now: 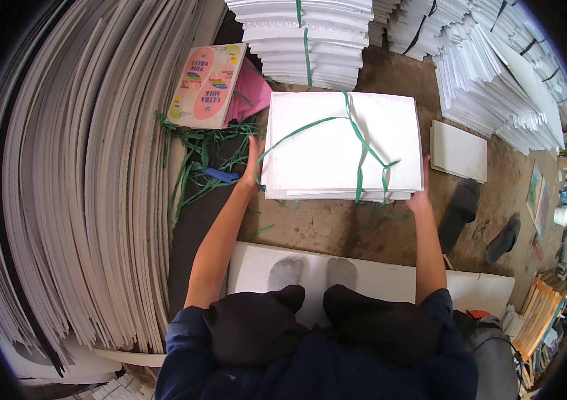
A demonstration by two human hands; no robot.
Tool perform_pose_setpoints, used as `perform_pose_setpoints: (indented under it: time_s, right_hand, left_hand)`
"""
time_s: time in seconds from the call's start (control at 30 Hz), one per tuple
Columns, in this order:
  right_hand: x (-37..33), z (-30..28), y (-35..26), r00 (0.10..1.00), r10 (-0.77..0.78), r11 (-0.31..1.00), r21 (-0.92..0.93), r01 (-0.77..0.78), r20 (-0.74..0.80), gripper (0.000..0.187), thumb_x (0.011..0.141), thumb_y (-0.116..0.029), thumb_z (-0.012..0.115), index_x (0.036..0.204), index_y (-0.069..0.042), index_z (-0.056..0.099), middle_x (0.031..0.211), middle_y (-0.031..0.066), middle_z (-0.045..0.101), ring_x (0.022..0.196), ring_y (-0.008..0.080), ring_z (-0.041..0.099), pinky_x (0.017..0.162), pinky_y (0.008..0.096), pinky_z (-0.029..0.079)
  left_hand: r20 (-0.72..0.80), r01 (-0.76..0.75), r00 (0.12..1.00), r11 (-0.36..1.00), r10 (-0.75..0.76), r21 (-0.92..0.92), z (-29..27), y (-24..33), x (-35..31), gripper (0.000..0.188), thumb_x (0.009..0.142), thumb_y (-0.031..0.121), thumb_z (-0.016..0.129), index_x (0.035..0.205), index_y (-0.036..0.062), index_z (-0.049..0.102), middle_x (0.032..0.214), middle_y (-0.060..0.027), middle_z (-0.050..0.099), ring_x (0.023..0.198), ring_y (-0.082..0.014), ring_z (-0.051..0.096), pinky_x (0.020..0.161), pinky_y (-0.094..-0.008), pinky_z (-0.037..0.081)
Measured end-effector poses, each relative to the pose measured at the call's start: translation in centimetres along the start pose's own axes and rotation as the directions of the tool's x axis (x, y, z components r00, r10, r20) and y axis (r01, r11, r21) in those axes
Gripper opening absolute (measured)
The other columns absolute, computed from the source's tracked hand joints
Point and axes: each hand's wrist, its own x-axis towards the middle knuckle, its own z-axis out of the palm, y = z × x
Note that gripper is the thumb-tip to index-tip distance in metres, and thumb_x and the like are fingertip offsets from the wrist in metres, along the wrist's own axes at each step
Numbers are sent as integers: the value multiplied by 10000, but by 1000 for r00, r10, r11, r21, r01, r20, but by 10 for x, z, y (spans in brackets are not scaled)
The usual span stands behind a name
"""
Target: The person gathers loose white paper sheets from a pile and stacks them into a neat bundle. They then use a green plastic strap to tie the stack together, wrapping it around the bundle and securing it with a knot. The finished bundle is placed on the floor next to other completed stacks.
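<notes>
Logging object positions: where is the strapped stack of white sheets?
In the head view, the white stack lies centre on the floor, between left hand and right hand.
</notes>
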Motion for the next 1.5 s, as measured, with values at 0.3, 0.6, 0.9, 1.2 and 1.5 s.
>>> perform_pose_setpoints:
  time_s: [0.3, 0.6, 0.9, 1.2, 1.5]
  right_hand:
    - [6, 6, 7, 984, -165, 969, -194, 151, -59, 652, 847, -508, 371, 1273, -17, 318, 1214, 108, 437, 1106, 211, 434, 908, 345, 374]
    - [-27, 56, -28, 986, -81, 880, -453, 140, 149, 883, 769, -681, 296, 1333, -12, 176, 1383, 137, 184, 1259, 249, 211, 1028, 360, 164]
    - [-3, 15, 11, 993, -90, 942, -317, 109, 74, 857, 770, -683, 281, 1346, -59, 168, 1381, 137, 191, 1265, 242, 210, 1013, 348, 217]
    - [-17, 31, -21, 970, -209, 912, -333, 240, 126, 839, 786, -671, 252, 1353, -65, 126, 1385, 136, 179, 1269, 260, 195, 1021, 379, 179]
    - [-20, 43, -25, 988, -95, 953, -276, 126, 125, 811, 792, -643, 327, 1317, -29, 255, 1319, 100, 323, 1167, 215, 357, 943, 327, 312]
  left_hand:
    - [58, -107, 992, 993, 110, -49, 34, 13, -17, 773, 804, 650, 223, 1337, 91, 195, 1323, -124, 304, 1191, -253, 340, 979, -380, 300]
    - [-11, -170, 984, 955, 178, 244, 52, 24, -25, 786, 792, 668, 200, 1345, 112, 159, 1331, -133, 282, 1207, -248, 321, 981, -377, 296]
    - [17, -125, 992, 991, 124, 47, -22, -39, -8, 788, 809, 649, 167, 1362, 115, -5, 1401, -112, 136, 1272, -236, 192, 1022, -372, 202]
    - [-2, -164, 986, 977, 166, -135, 28, 12, -40, 783, 803, 659, 158, 1366, 127, 47, 1403, -95, 141, 1264, -232, 217, 1021, -370, 204]
    - [-97, -242, 957, 935, 274, 258, 51, 14, -30, 779, 805, 649, 230, 1348, 95, 159, 1340, -105, 283, 1219, -242, 304, 998, -378, 265]
